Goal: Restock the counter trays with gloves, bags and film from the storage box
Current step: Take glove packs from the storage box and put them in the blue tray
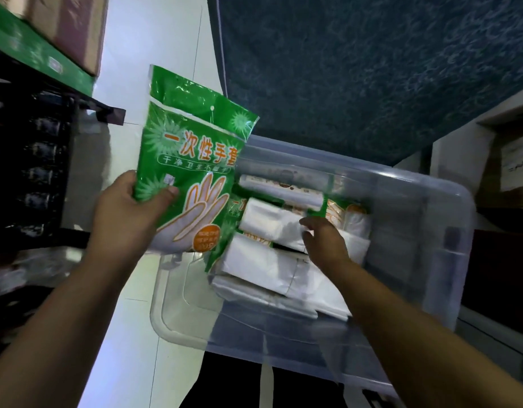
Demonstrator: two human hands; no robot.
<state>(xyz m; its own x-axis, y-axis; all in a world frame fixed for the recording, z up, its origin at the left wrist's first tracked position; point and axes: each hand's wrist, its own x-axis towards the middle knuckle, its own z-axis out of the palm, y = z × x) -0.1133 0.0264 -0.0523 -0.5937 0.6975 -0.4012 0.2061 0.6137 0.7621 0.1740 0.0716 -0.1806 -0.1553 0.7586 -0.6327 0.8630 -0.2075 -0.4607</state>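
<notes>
Storage box (425, 231), clear plastic, sits under and ahead of the right hand; its clear lid (177, 301) lies flat just left of it, below the left hand

Dark blue patterned cloth (372, 69) hangs beyond both hands, behind the box. Black rack (27, 160) is out past the left hand, green carton (39, 60) on top of it

Inside the box: flat stacks of white plastic bags (263, 269) directly under the right hand and toward the wearer, a rolled bag bundle (272, 222) at its fingertips, a long film roll (283, 191) just beyond the fingers, more green glove packs (333, 212) tucked under and beside the rolls

Glove pack (192, 172), green with orange glove print, is held up in the air by the left hand, left of the box rim, tilted slightly, top edge away from the wearer

Left hand (127, 213): closed on the pack's lower left corner, thumb on the front face, fingers behind

Right hand (325, 242): inside the box, palm down, fingers loosely spread and curled, touching the white bags, nothing gripped as far as visible
</notes>
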